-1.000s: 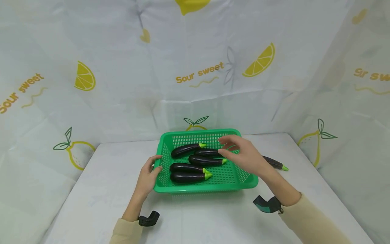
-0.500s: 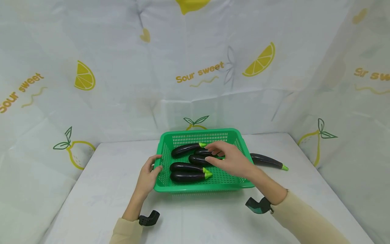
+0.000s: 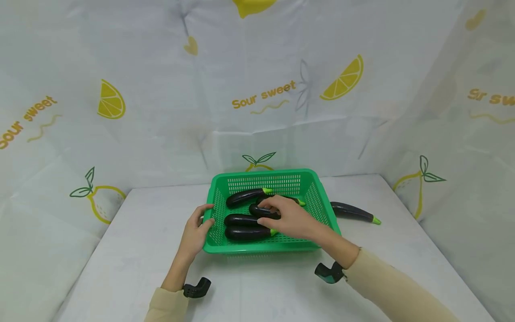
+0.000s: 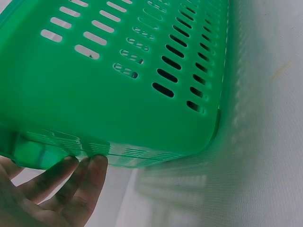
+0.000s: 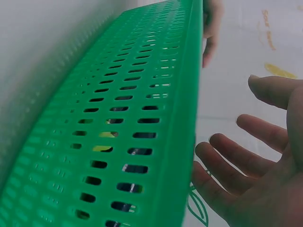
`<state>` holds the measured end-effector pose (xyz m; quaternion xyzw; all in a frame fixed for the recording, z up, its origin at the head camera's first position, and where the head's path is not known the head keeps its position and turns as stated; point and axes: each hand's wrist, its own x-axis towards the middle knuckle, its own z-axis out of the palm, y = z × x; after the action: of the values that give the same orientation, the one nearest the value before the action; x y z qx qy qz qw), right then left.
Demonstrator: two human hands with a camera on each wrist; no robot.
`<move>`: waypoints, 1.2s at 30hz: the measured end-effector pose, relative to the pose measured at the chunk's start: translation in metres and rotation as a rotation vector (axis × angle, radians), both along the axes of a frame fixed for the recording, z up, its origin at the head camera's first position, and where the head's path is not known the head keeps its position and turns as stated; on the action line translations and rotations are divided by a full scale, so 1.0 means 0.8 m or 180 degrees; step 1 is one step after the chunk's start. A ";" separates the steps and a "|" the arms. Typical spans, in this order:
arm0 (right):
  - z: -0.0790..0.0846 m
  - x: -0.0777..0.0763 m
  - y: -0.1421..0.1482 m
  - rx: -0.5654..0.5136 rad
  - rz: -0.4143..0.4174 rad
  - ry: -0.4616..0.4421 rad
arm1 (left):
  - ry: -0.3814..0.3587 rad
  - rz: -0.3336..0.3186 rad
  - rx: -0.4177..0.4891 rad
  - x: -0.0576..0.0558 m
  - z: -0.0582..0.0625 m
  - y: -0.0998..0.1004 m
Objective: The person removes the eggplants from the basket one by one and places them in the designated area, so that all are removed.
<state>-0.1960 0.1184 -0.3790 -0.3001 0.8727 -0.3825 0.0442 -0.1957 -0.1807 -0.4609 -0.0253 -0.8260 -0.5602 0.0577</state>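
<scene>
A green slotted plastic basket (image 3: 297, 247) stands on the white table with several dark purple eggplants in it. My left hand (image 3: 196, 233) grips its left rim; in the left wrist view the fingers (image 4: 90, 187) lie against the outside of the basket wall. Over the eggplants hovers my right hand (image 3: 289, 218), thumb and fingers apart. It is nearest to a middle eggplant (image 3: 257, 209) and covers that one's stem end. In the right wrist view, the hand (image 5: 260, 165) shows spread, bent fingers above the rim, holding nothing. Two eggplants (image 3: 245, 233) lie side by side at the front.
Outside the basket, on the right, another eggplant (image 3: 352, 212) lies on the table (image 3: 132, 259). A white lemon-print cloth (image 3: 161, 134) hangs behind and at the sides. Each wrist carries a black camera mount (image 3: 197, 288).
My right hand has moved left and lower, from the basket's right side to above the middle eggplants. The eggplant outside is now uncovered. My left hand stays on the rim.
</scene>
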 end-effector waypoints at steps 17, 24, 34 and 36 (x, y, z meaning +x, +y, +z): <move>-0.021 -0.011 -0.026 -0.0008 0.0078 -0.0207 | 0.0023 -0.0005 -0.0013 -0.001 0.000 0.001; -0.032 -0.013 -0.039 0.0039 0.0088 -0.0290 | 0.0002 0.0013 -0.0027 0.001 -0.001 0.002; -0.040 -0.018 -0.053 0.0289 0.0063 -0.0444 | 0.0002 0.0015 -0.0014 0.000 0.000 0.001; -0.041 -0.020 -0.055 0.0294 0.0065 -0.0473 | 0.0019 0.0007 -0.0018 0.000 0.000 0.001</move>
<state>-0.2120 0.0742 -0.4117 -0.2774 0.8807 -0.3625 0.1266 -0.1957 -0.1797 -0.4607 -0.0263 -0.8274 -0.5577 0.0607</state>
